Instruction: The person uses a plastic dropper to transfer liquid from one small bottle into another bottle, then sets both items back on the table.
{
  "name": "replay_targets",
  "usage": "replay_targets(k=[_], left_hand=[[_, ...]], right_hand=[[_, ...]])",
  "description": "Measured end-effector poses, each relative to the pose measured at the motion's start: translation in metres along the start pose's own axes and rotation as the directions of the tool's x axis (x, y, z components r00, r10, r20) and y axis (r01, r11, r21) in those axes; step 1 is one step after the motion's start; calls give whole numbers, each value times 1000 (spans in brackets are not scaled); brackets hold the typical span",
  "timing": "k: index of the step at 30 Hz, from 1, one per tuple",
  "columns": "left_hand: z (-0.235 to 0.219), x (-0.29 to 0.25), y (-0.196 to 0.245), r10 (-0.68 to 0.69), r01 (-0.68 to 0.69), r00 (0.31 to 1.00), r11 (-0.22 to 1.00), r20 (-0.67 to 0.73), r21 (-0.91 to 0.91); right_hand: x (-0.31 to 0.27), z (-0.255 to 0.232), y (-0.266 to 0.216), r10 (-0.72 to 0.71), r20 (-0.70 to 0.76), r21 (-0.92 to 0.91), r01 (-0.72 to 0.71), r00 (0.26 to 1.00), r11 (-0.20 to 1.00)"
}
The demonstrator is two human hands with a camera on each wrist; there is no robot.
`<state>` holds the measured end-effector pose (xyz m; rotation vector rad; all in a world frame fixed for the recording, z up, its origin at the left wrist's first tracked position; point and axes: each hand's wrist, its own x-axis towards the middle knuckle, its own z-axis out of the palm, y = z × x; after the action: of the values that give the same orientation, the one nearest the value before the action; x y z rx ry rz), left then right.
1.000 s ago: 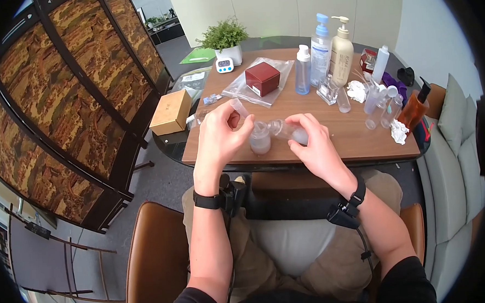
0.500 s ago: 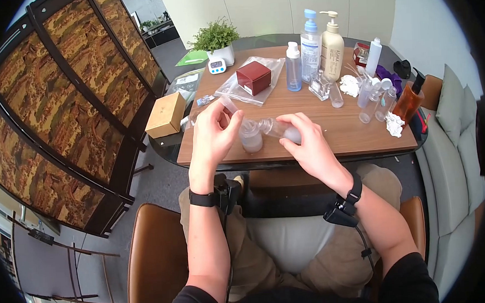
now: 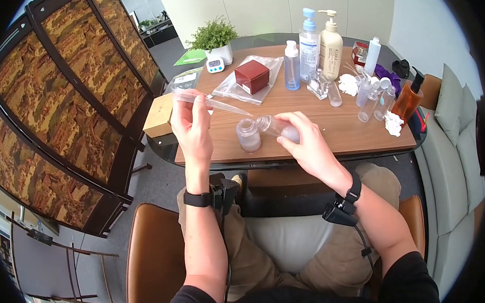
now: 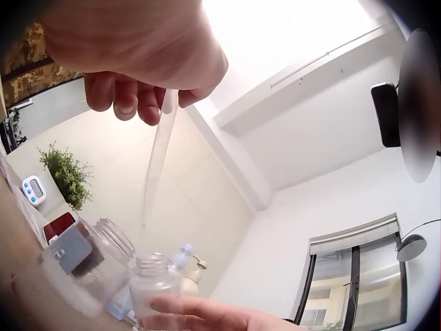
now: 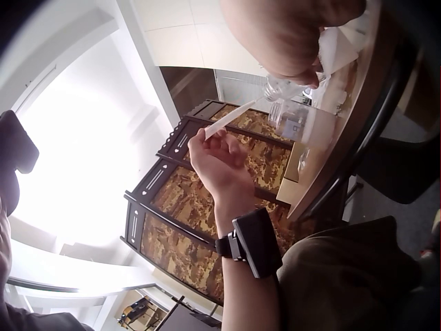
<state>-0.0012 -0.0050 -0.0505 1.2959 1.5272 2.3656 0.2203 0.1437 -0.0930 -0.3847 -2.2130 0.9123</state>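
Note:
My left hand [image 3: 193, 126] pinches a translucent plastic dropper [image 3: 226, 106], whose thin tip points right, close to the mouth of a small clear bottle [image 3: 271, 125]. That bottle lies tilted in my right hand [image 3: 311, 148], its neck toward the left. A clear wide-mouthed jar [image 3: 249, 136] with cloudy contents stands uncapped on the table just below the dropper, beside the bottle's neck. In the left wrist view the dropper [image 4: 160, 152] hangs from the fingers above the jar [image 4: 89, 269] and the bottle [image 4: 155, 283].
Behind the hands are a dark red box [image 3: 252, 77] on a plastic bag, a blue bottle [image 3: 292, 66] and a cream pump bottle [image 3: 331, 48]. A cardboard box [image 3: 158, 116] stands left. Several small clear bottles and an amber bottle [image 3: 407, 101] are at the right, with crumpled tissue [image 3: 393, 124].
My left hand has moved left and turned, and the dropper now lies slanted, its tip out of the jar and near the bottle's mouth. The right hand has barely moved.

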Motion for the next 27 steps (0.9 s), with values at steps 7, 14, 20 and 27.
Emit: replay_targets(k=[7, 14, 20, 27], left_hand=[[20, -3, -6, 57, -60, 995, 998, 85, 26], [22, -4, -1, 47, -53, 993, 997, 104, 61], [25, -5, 1, 23, -29, 996, 997, 83, 68], [19, -5, -4, 73, -75, 997, 993, 24, 87]], right_hand=[[1, 3, -2, -25, -43, 93, 29, 999, 995], [1, 1, -2, 9, -14, 104, -7, 1000, 995], [1, 0, -2, 14, -12, 103, -13, 1000, 995], [1, 0, -5, 31, -7, 95, -30, 999, 995]])
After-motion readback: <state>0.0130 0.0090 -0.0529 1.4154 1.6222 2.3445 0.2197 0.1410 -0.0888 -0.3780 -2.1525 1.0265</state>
